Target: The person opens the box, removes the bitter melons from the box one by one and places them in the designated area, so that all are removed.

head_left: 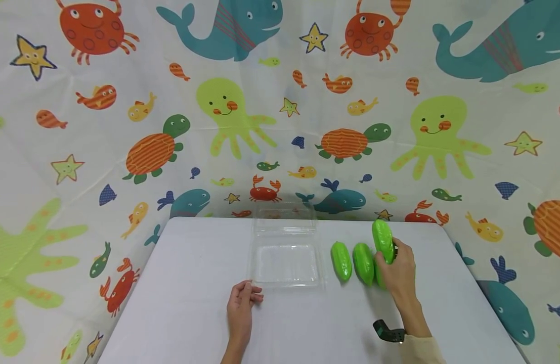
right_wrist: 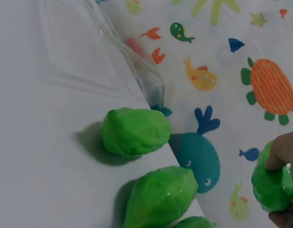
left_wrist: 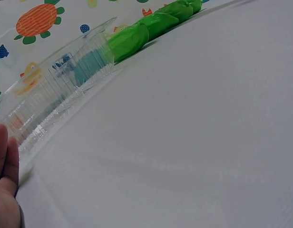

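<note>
My right hand (head_left: 400, 268) grips a bright green, cucumber-shaped vegetable (head_left: 382, 236) above the table's right side, thumb on its near end. Two similar vegetables, one on the left (head_left: 341, 261) and one in the middle (head_left: 363, 264), lie side by side on the table. Part of another green vegetable (head_left: 380, 278) shows beneath the right hand, mostly hidden. A clear plastic clamshell box (head_left: 251, 263) stands with its lid (head_left: 284, 225) raised at the back. By the box's front left corner is my left hand (head_left: 243, 306), fingers relaxed; whether they touch the rim I cannot tell.
The white table (head_left: 193, 283) ends at a cloth backdrop (head_left: 280, 167) printed with sea animals. A dark strap-like device (head_left: 389, 332) sits at the right wrist. The green vegetables lie to the right of the box.
</note>
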Motion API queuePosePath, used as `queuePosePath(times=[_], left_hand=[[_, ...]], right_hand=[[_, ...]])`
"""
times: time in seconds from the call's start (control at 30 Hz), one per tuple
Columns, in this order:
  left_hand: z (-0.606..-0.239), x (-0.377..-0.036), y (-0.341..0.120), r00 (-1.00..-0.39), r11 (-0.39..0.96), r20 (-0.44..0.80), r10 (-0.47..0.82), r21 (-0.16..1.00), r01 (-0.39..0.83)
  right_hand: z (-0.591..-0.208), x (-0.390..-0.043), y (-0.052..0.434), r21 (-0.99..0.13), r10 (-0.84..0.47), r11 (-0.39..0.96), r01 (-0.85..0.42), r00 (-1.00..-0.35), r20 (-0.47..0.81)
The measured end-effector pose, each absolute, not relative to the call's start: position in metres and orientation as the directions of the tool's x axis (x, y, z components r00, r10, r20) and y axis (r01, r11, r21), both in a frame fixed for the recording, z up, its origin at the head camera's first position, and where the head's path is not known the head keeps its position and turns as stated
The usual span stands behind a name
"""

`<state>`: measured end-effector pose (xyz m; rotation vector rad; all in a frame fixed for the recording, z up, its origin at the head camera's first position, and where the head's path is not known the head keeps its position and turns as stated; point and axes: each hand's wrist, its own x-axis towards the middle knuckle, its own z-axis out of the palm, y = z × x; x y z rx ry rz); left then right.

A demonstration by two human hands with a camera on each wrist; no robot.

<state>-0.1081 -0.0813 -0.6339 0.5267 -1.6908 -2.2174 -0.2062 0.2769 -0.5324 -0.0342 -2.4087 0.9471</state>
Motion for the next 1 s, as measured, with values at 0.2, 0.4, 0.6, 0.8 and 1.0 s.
queuePosePath(times=[0.2, 0.4, 0.6, 0.8, 1.0], left_hand=[[-0.634, -0.108, -0.082, -0.885, -0.258, -0.114, -0.452, 0.966, 0.008], [-0.635, -0.109, -0.084, -0.89, -0.265, -0.111, -0.442, 0.964, 0.012], [-0.633, -0.109, -0.082, -0.889, -0.265, -0.115, -0.444, 0.964, 0.008], [-0.633, -0.11, -0.078, -0.887, -0.267, -0.108, -0.449, 0.963, 0.018], [-0.634, -0.11, -0.076, -0.883, -0.267, -0.11, -0.455, 0.964, 0.018]], right_hand=[[-0.53, -0.206, 0.294, -0.631, 0.237, 0.762, -0.147, -0.843, 0.482], [-0.531, -0.208, 0.309, -0.62, 0.264, 0.778, -0.098, -0.844, 0.466], [-0.531, -0.208, 0.325, -0.61, 0.284, 0.792, -0.037, -0.862, 0.421], [-0.535, -0.209, 0.343, -0.616, 0.313, 0.788, 0.022, -0.875, 0.369], [-0.541, -0.212, 0.356, -0.611, 0.336, 0.787, 0.09, -0.892, 0.302]])
